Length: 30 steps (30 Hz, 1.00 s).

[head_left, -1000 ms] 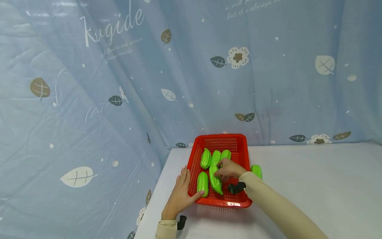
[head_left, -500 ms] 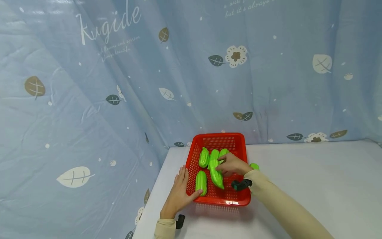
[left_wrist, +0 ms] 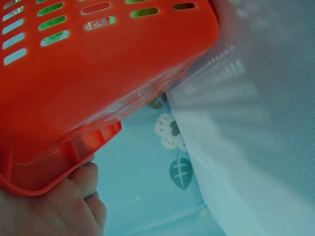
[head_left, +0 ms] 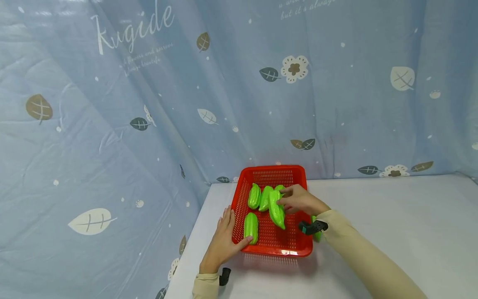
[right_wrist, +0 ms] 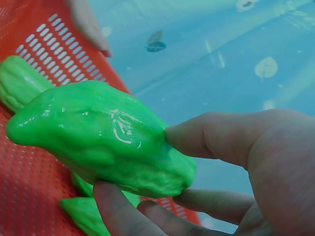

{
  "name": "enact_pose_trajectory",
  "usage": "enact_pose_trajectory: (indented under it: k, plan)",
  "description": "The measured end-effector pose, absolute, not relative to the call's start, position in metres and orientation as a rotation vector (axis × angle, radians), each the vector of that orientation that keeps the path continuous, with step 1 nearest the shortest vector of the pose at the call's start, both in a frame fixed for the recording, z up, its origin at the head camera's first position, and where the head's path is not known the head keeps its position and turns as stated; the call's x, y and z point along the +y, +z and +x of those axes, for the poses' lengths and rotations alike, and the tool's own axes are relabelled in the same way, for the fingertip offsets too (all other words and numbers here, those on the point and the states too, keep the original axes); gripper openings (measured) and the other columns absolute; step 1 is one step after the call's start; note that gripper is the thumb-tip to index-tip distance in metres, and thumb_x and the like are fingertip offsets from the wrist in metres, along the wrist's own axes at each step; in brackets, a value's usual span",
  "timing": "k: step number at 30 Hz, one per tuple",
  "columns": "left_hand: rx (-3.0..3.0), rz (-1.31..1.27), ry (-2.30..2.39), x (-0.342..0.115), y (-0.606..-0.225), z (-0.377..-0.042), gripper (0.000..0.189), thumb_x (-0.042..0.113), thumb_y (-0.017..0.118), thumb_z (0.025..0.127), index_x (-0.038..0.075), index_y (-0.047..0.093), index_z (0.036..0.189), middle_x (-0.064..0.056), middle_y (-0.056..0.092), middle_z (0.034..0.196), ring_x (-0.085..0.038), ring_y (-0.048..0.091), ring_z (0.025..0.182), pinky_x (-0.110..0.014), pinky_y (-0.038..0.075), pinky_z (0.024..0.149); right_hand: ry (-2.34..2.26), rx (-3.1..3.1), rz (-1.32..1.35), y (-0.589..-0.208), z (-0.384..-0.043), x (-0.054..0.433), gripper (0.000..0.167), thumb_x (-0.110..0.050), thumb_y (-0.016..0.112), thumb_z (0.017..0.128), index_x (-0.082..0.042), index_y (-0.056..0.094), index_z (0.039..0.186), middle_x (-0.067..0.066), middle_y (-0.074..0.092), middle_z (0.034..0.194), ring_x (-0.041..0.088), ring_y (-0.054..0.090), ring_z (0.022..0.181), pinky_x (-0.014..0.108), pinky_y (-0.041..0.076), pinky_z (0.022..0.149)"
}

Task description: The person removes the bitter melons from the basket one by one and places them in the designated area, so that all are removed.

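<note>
My right hand (head_left: 300, 201) pinches a glossy light-green bitter melon (head_left: 276, 211) between thumb and fingers, above the basket floor. In the right wrist view, the thumb presses the upper side of this bitter melon (right_wrist: 106, 135) and the fingertips support its lower side; its tapered end points away from the hand. My left hand (head_left: 223, 245) rests on the near left corner of the red basket (head_left: 270, 251), fingers straight along the left rim and thumb over the front edge. In the left wrist view, that hand (left_wrist: 64, 211) touches the basket rim (left_wrist: 74, 152).
Other bitter melons lie in the basket: one at back left (head_left: 254, 196), one beside it (head_left: 265, 199), one by the left thumb (head_left: 251, 228). Another is partly hidden behind the right hand. Outside the right wall, a green piece (head_left: 317, 235) shows on the white table (head_left: 392, 232).
My right hand has lifted its bitter melon and shifted it right, uncovering one that lay beneath or behind it. The left hand stays at the basket corner. The head view shifts slightly.
</note>
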<state>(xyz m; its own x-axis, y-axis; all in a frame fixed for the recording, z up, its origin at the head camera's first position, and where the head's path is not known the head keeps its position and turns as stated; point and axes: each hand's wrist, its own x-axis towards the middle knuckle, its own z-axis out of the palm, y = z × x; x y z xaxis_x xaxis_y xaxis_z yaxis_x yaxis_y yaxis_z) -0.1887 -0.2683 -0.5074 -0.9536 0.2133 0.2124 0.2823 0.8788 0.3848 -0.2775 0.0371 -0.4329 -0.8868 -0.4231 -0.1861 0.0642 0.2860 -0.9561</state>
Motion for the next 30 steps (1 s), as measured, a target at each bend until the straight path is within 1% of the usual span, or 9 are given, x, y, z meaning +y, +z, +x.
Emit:
enact_pose_trajectory:
  k: [3, 6, 9, 13, 16, 20, 24, 27, 30]
  plan:
    - [-2.885, -0.383, -0.630, -0.268, -0.509, -0.188, 0.113, 0.075, 0.060, 0.088, 0.001, 0.021, 0.164, -0.014, 0.011, 0.175, -0.030, 0.011, 0.164, -0.054, 0.019, 0.132, -1.647, 2.150, -0.343, -0.431, -0.277, 0.047, 0.069, -0.015, 0.070, 0.097, 0.012, 0.040, 0.152, 0.031, 0.061, 0.138, 0.023, 0.075, 0.094, 0.044, 0.065, 0.087]
    - [-2.886, -0.382, -0.630, -0.269, -0.509, -0.188, 0.113, 0.075, 0.060, 0.088, 0.001, 0.020, 0.164, -0.014, 0.011, 0.175, -0.030, 0.011, 0.164, -0.054, 0.018, 0.132, -1.681, 2.137, -0.352, -0.427, -0.277, 0.055, 0.066, -0.014, 0.067, 0.098, 0.011, 0.040, 0.153, 0.031, 0.058, 0.143, 0.021, 0.074, 0.095, 0.045, 0.064, 0.090]
    - [-2.881, -0.388, -0.620, -0.269, -0.509, -0.188, 0.113, 0.074, 0.061, 0.088, 0.000, 0.021, 0.163, -0.016, 0.012, 0.175, -0.031, 0.012, 0.164, -0.055, 0.019, 0.131, -1.684, 2.150, -0.367, -0.423, -0.274, 0.064, 0.067, -0.016, 0.066, 0.099, 0.011, 0.039, 0.154, 0.032, 0.054, 0.147, 0.022, 0.075, 0.098, 0.047, 0.062, 0.094]
    - [-2.879, -0.391, -0.619, -0.269, -0.508, -0.189, 0.113, 0.074, 0.061, 0.088, 0.000, 0.021, 0.163, -0.017, 0.013, 0.175, -0.031, 0.012, 0.164, -0.055, 0.019, 0.131, -1.677, 2.175, -0.361, -0.417, -0.272, 0.076, 0.071, -0.020, 0.066, 0.100, 0.010, 0.035, 0.156, 0.032, 0.051, 0.151, 0.026, 0.074, 0.104, 0.048, 0.061, 0.095]
    - [-2.887, -0.389, -0.624, -0.268, -0.508, -0.189, 0.113, 0.074, 0.061, 0.088, 0.000, 0.020, 0.164, -0.016, 0.013, 0.175, -0.030, 0.011, 0.164, -0.055, 0.018, 0.131, -1.684, 2.177, -0.353, -0.414, -0.271, 0.085, 0.074, -0.022, 0.066, 0.100, 0.010, 0.031, 0.157, 0.032, 0.049, 0.152, 0.027, 0.074, 0.107, 0.046, 0.062, 0.095]
    - [-2.897, -0.384, -0.625, -0.266, -0.508, -0.190, 0.113, 0.075, 0.060, 0.088, 0.001, 0.020, 0.164, -0.013, 0.010, 0.176, -0.030, 0.011, 0.164, -0.054, 0.018, 0.132, -1.702, 2.167, -0.369, -0.410, -0.268, 0.100, 0.074, -0.022, 0.064, 0.101, 0.011, 0.030, 0.158, 0.032, 0.048, 0.153, 0.024, 0.073, 0.107, 0.044, 0.061, 0.097]
    - [-2.882, -0.389, -0.623, -0.266, -0.509, -0.189, 0.113, 0.074, 0.061, 0.088, 0.000, 0.021, 0.163, -0.015, 0.012, 0.175, -0.031, 0.012, 0.163, -0.056, 0.019, 0.131, -1.729, 2.165, -0.372, -0.408, -0.266, 0.113, 0.073, -0.024, 0.064, 0.102, 0.010, 0.031, 0.157, 0.032, 0.049, 0.152, 0.023, 0.072, 0.107, 0.045, 0.061, 0.098]
    - [-2.874, -0.393, -0.624, -0.267, -0.509, -0.188, 0.112, 0.073, 0.061, 0.089, -0.001, 0.022, 0.163, -0.017, 0.013, 0.175, -0.033, 0.013, 0.163, -0.057, 0.020, 0.131, -1.744, 2.174, -0.358, -0.406, -0.263, 0.121, 0.075, -0.025, 0.065, 0.102, 0.009, 0.030, 0.158, 0.034, 0.047, 0.152, 0.023, 0.073, 0.106, 0.042, 0.062, 0.096]
    - [-2.878, -0.391, -0.630, -0.268, -0.508, -0.187, 0.112, 0.073, 0.061, 0.088, -0.001, 0.022, 0.163, -0.016, 0.013, 0.175, -0.033, 0.013, 0.163, -0.057, 0.019, 0.131, -1.766, 2.176, -0.329, -0.407, -0.260, 0.129, 0.075, -0.025, 0.066, 0.101, 0.008, 0.029, 0.158, 0.035, 0.045, 0.152, 0.023, 0.073, 0.106, 0.039, 0.063, 0.094]
